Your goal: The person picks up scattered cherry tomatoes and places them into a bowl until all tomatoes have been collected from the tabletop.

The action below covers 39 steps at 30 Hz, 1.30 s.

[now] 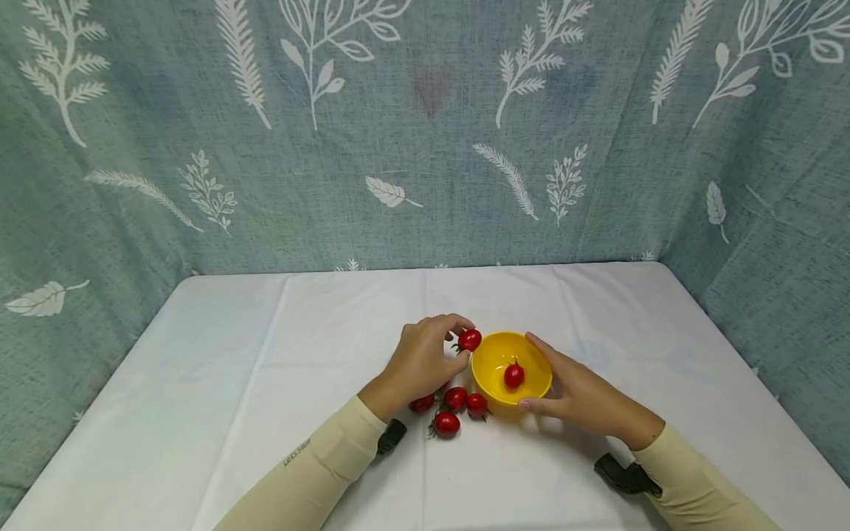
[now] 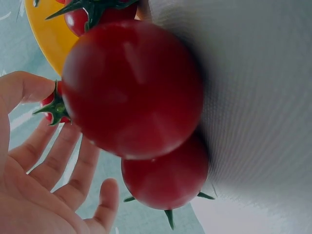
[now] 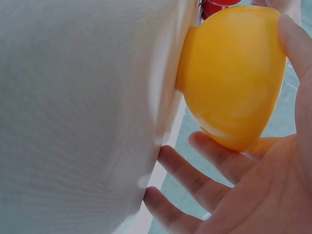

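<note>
Between thumb and fingers, my left hand [image 1: 425,358] pinches a small red tomato [image 1: 470,340] close to the left rim of a yellow bowl [image 1: 489,387]. Its green stem star [image 2: 57,108] faces the palm in the left wrist view. Inside the bowl lies one red tomato [image 1: 514,376]. My right hand [image 1: 584,387] holds the bowl's right side, thumb at the near rim and fingers round the far side. In the right wrist view the bowl [image 3: 234,73] stands upright on its foot on the white cloth.
Several red tomatoes [image 1: 446,425] lie on the white tablecloth [image 1: 319,332], left of the bowl and close under my left wrist. A grey-green curtain [image 1: 425,133] with white leaf prints hangs behind the table and along both sides.
</note>
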Motion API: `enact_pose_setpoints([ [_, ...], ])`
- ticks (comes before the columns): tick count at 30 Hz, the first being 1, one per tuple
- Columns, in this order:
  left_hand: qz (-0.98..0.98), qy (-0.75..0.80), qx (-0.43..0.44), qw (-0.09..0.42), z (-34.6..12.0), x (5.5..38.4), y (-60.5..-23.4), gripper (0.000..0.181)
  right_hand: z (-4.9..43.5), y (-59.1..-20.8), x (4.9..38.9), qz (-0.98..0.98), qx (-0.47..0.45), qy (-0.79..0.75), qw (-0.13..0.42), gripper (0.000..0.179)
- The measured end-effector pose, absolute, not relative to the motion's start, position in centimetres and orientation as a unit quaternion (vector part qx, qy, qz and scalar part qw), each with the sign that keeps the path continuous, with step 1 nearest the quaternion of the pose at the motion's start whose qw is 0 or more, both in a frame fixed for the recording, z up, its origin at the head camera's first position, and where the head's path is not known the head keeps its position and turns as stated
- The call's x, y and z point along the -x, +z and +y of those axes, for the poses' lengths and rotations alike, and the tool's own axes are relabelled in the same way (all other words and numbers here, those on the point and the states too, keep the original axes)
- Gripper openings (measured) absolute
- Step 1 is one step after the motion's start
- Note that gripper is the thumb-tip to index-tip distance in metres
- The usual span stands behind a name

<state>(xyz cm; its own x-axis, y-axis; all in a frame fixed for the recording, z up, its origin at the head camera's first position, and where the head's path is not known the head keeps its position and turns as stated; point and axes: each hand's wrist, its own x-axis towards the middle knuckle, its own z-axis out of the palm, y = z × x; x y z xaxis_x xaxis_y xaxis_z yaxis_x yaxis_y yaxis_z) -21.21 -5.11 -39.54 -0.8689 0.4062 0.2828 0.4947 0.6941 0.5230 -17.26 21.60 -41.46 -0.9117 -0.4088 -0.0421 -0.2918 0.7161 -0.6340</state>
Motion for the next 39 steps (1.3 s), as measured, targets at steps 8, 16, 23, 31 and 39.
enact_pose_setpoints([
  [8,-0.915,-0.313,0.247,0.059,-5.0,21.1,-39.5,0.033,21.6,-41.4,17.2,0.923,0.190,-0.323,0.089,0.110],
  [16,-0.914,-0.316,0.249,0.048,-4.7,21.0,-39.3,0.033,21.7,-41.4,17.2,0.923,0.189,-0.324,0.089,0.110],
  [23,-0.913,-0.307,0.268,0.035,-4.3,20.6,-38.9,0.033,21.7,-41.5,17.3,0.922,0.195,-0.322,0.086,0.109],
  [31,-0.915,-0.271,0.299,0.009,-3.2,20.4,-38.7,0.034,21.8,-41.6,17.3,0.918,0.203,-0.331,0.082,0.108],
  [39,-0.922,-0.228,0.313,-0.017,-2.4,20.7,-38.7,0.036,21.9,-41.5,17.3,0.916,0.207,-0.332,0.084,0.108],
])
